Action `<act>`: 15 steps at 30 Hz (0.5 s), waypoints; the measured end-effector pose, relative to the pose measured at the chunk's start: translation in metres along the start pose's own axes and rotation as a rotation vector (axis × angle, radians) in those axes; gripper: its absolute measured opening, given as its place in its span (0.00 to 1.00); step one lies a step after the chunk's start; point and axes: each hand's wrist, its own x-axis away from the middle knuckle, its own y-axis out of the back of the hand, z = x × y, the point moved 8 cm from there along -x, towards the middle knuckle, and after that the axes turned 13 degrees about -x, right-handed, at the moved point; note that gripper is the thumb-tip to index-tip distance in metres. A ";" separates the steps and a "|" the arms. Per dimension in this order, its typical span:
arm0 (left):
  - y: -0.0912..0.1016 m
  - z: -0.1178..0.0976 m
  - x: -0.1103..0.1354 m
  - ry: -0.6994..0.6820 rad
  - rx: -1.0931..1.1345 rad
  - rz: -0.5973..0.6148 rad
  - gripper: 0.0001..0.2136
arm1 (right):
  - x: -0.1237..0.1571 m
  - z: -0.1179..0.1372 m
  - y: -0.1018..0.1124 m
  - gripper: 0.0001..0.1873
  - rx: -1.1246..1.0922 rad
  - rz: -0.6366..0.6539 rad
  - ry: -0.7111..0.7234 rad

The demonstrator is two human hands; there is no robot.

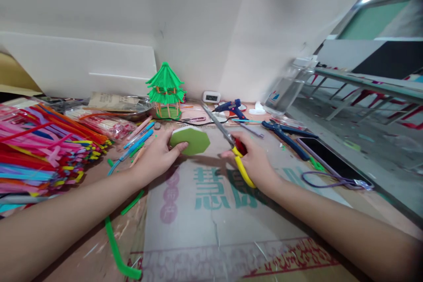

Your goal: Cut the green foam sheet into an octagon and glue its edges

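Note:
Between the thumb and fingers of my left hand (161, 152) is a green octagonal piece (191, 140) with a white edge. My right hand (256, 158) grips a pair of scissors (243, 167) with yellow and red handles; the blades point up and to the left, apart from the octagon. Both hands are above a printed cardboard sheet (185, 233). Behind the octagon stands a small green two-tiered pagoda model (165, 92) with orange posts.
Bundles of coloured pipe cleaners (42, 145) fill the left side. A blue glue gun (231, 106) and a small digital clock (211, 96) stand at the back. On the right lie dark blue pliers (291, 141), a phone (333, 161) and a clear plastic bottle (287, 88).

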 end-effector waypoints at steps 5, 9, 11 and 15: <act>0.001 0.004 0.000 0.013 0.038 0.007 0.18 | 0.005 0.042 0.002 0.21 -0.070 0.162 0.000; -0.005 0.010 0.001 0.115 0.236 0.073 0.20 | -0.003 0.069 0.034 0.19 -0.033 0.224 0.076; -0.005 0.010 0.001 0.140 0.285 0.078 0.19 | -0.008 0.067 0.043 0.20 0.012 0.235 0.104; -0.003 0.011 0.000 0.170 0.332 0.043 0.15 | -0.016 0.027 0.040 0.22 0.154 0.182 0.106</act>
